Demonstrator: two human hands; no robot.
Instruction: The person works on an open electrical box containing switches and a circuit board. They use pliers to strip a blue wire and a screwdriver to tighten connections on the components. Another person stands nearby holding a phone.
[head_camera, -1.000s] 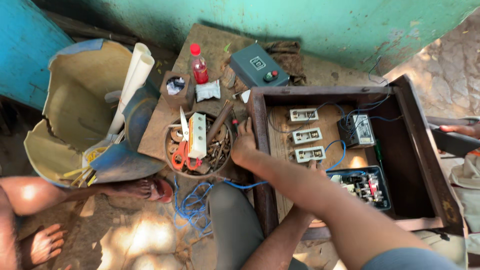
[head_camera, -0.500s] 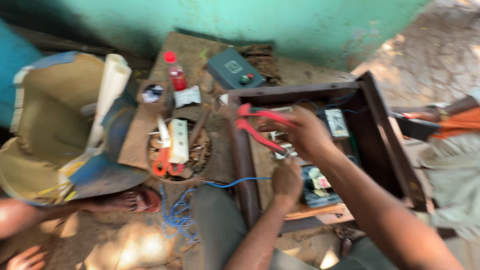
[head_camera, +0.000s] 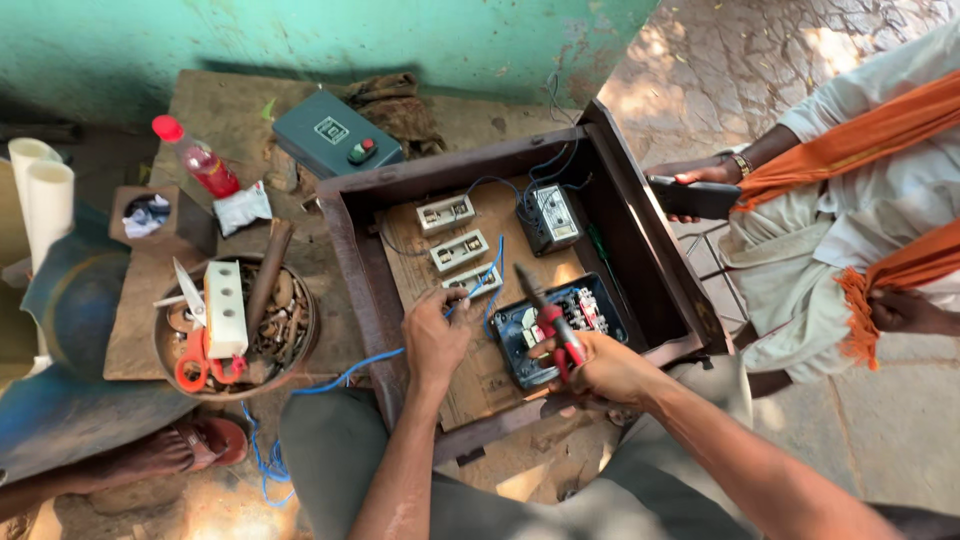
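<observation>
While gripped, red-handled pliers (head_camera: 548, 325), dark tips upward

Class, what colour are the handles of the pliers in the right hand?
Red, seen in the head view: pliers in the right hand.

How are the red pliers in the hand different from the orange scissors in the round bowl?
The red-handled pliers are held by the right hand, above the wooden box; the orange-handled scissors lie untouched in the round bowl. The pliers point up toward the wall; the scissors lie half under a white block. Both have bright handles.
</observation>
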